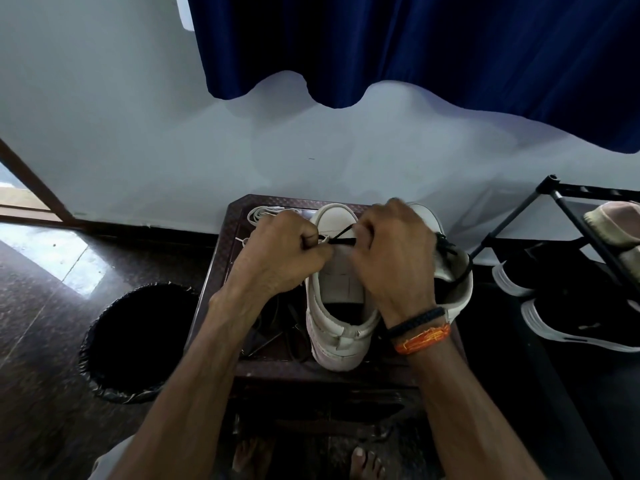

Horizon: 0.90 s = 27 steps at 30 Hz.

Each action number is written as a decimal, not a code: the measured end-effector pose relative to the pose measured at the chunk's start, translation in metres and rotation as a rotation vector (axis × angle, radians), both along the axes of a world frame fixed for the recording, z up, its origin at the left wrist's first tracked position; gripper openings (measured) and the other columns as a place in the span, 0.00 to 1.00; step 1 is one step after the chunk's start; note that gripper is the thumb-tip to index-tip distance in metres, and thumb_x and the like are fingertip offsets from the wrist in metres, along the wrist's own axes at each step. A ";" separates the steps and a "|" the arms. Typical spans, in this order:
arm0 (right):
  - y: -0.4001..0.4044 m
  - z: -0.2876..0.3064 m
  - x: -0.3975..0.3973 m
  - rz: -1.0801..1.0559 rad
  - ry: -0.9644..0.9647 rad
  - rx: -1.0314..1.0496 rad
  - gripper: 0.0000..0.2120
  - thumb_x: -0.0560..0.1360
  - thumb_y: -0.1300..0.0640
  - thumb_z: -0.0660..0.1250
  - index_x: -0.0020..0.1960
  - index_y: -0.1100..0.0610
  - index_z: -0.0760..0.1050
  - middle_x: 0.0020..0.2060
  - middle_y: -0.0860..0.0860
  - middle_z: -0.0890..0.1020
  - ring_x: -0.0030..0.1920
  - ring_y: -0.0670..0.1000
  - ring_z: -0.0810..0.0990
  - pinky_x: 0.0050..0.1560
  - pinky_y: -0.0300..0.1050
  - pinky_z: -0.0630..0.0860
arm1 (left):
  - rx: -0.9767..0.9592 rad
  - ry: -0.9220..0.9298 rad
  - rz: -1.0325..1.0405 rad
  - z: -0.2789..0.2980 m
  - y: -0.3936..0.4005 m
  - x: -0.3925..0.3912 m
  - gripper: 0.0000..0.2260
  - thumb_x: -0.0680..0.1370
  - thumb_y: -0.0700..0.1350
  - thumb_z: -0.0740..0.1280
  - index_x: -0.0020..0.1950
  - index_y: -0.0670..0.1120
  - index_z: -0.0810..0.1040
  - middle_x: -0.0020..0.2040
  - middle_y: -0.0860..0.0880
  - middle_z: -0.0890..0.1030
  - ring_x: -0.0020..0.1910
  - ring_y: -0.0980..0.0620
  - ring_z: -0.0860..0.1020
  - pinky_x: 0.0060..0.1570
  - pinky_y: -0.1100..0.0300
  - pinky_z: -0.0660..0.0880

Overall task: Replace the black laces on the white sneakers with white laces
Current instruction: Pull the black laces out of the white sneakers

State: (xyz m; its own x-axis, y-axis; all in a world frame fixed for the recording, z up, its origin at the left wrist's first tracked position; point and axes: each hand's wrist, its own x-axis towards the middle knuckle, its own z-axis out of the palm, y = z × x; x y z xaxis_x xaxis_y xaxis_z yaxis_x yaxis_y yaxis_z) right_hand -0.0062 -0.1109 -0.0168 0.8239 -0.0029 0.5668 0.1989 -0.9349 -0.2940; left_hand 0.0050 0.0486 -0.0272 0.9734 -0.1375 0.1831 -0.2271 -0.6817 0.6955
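A white sneaker [341,306] stands on a dark brown stool [228,237], toe pointing away from me. A short stretch of black lace [343,239] crosses its front eyelets. My left hand [284,251] pinches the lace's left end, fingers curled. My right hand [391,251] grips the right end over the tongue. A second white sneaker [453,271] with black lacing sits right of it, partly behind my right hand. White laces [263,213] lie coiled at the stool's far left corner. Loose black lace [273,334] lies under my left forearm.
A round bin with a black liner [138,341] stands on the floor left of the stool. A black shoe rack [568,216] at the right holds black shoes with white soles [575,320]. A blue curtain [433,46] hangs above on the wall.
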 end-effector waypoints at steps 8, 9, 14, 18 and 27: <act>-0.007 0.008 -0.002 0.084 0.118 0.060 0.22 0.69 0.60 0.62 0.60 0.59 0.83 0.55 0.55 0.84 0.59 0.60 0.79 0.60 0.53 0.76 | -0.108 0.125 -0.098 -0.002 0.007 0.003 0.19 0.74 0.44 0.71 0.28 0.40 0.67 0.28 0.49 0.65 0.29 0.55 0.63 0.31 0.60 0.62; -0.005 0.006 -0.001 0.163 0.157 0.040 0.24 0.68 0.58 0.61 0.62 0.58 0.83 0.55 0.54 0.85 0.62 0.60 0.78 0.65 0.56 0.73 | -0.112 0.142 -0.094 -0.002 0.006 0.003 0.19 0.74 0.43 0.71 0.27 0.41 0.67 0.27 0.50 0.65 0.28 0.56 0.63 0.31 0.61 0.61; 0.002 -0.011 0.000 0.246 0.269 -0.166 0.14 0.68 0.59 0.69 0.52 0.52 0.87 0.38 0.51 0.85 0.59 0.62 0.76 0.55 0.61 0.77 | -0.180 0.243 -0.100 -0.002 0.003 0.005 0.21 0.74 0.43 0.71 0.22 0.50 0.70 0.23 0.55 0.66 0.24 0.58 0.65 0.29 0.63 0.62; 0.004 -0.012 0.004 0.214 0.168 -0.129 0.11 0.65 0.61 0.65 0.38 0.55 0.86 0.30 0.52 0.80 0.52 0.62 0.78 0.46 0.58 0.78 | -0.226 0.258 -0.098 -0.003 0.002 0.005 0.22 0.75 0.45 0.73 0.22 0.49 0.70 0.23 0.55 0.67 0.24 0.57 0.65 0.29 0.63 0.62; -0.025 0.012 0.006 -0.109 -0.050 0.149 0.09 0.69 0.61 0.64 0.39 0.59 0.83 0.36 0.55 0.82 0.44 0.60 0.80 0.45 0.52 0.76 | -0.227 0.240 -0.099 -0.004 0.004 0.004 0.23 0.76 0.42 0.70 0.23 0.48 0.67 0.22 0.55 0.65 0.23 0.58 0.64 0.27 0.67 0.62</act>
State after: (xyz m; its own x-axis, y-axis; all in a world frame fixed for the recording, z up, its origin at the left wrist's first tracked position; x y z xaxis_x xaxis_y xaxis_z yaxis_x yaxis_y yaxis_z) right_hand -0.0003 -0.1362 -0.0047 0.7847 -0.1782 0.5938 0.1164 -0.8984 -0.4235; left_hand 0.0086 0.0521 -0.0310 0.9765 -0.2149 -0.0124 -0.0960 -0.4864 0.8684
